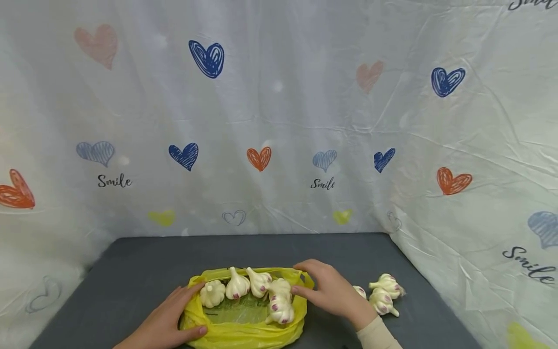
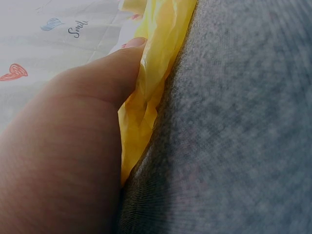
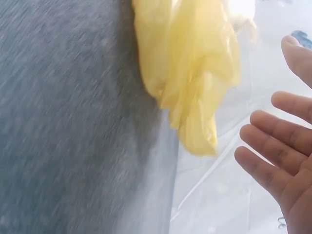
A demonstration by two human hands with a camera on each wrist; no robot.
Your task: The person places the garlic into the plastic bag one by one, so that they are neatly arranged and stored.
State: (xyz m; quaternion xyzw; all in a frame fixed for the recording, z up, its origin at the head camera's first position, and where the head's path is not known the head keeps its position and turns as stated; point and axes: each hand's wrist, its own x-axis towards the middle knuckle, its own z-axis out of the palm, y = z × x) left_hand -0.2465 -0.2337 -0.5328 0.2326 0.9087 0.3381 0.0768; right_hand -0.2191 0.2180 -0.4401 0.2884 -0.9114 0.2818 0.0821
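A yellow plastic bag point(image 1: 244, 334) lies opened wide on the dark table, with several garlic bulbs point(image 1: 237, 285) along its back and right inside. My left hand point(image 1: 167, 315) holds the bag's left side, its thumb over the front rim and its fingers along the left rim by one bulb. In the left wrist view the thumb lies against the yellow plastic point(image 2: 161, 53); the other fingers are hidden there. My right hand point(image 1: 327, 291) is over the bag's right end, beside the garlic. The right wrist view shows its fingers point(image 3: 273, 139) spread, apart from the bag.
Three more garlic bulbs point(image 1: 383, 300) lie on the table to the right of my right hand, one partly hidden behind it. The dark table point(image 1: 144, 266) ends at a pale curtain point(image 1: 279, 106) printed with hearts, which also runs along the right side.
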